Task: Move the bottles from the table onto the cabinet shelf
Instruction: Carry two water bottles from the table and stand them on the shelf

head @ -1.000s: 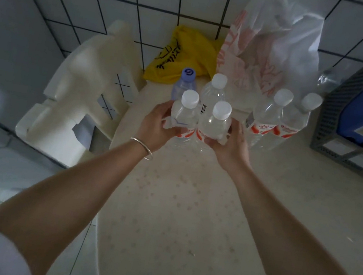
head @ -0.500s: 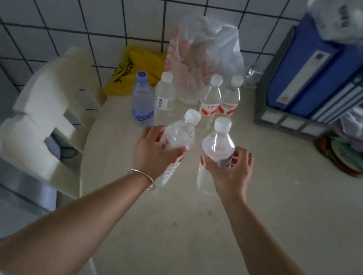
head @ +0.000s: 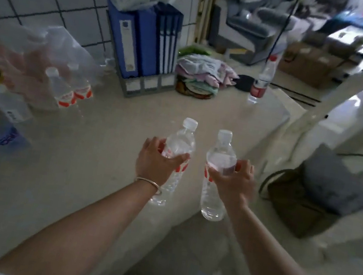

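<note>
My left hand [head: 155,163] grips a clear water bottle [head: 179,142] with a white cap and red label, held in the air over the table [head: 91,145]. My right hand [head: 234,182] grips a second such bottle [head: 221,151] beside it, near the table's front edge. Two more red-labelled bottles [head: 72,91] stand at the left by a plastic bag. A blue-labelled bottle [head: 4,130] and a clear one [head: 11,105] stand at the far left, blurred. Another bottle [head: 262,81] with a red cap stands at the table's far right corner. No cabinet shelf is in view.
Blue binders in a grey rack [head: 144,41] stand against the tiled wall. Next to them lies a pile of folded cloths [head: 201,73]. A white plastic bag [head: 44,57] sits at the left. A dark bag [head: 316,192] with a cable lies on the floor to the right.
Both hands have lifted their bottles away from the group and carried them to the right. The view has swung right, so the rest of the room now shows.
</note>
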